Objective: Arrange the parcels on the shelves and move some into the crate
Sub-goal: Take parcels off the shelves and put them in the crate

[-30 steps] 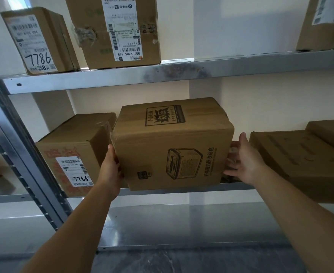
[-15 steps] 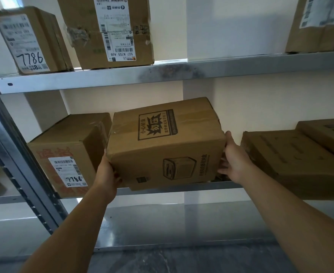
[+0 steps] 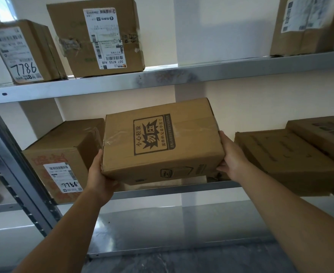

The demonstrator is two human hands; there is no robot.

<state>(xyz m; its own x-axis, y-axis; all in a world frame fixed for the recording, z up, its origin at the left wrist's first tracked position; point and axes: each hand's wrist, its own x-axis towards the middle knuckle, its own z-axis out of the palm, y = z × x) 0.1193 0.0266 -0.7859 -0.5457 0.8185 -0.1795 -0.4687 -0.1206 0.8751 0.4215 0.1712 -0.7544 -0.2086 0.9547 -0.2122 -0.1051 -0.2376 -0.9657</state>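
Roughly left-right: parcel (image 3: 162,142) long axis, top facing camera.

Upper shelf (image 3: 241,66): three parcels (image 3: 103,36); middle shelf (image 3: 172,191): labelled parcel (image 3: 59,154) left, flat parcels (image 3: 280,154) right.

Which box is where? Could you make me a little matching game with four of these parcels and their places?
Things:
1. stamped box
2. red-printed box
3. long-label box
4. flat box

Places:
A. on the top shelf
B. held between the left hand and the right hand
C. left end of the middle shelf
D. right side of the middle shelf

Pairs: 1-B, 2-C, 3-A, 4-D.
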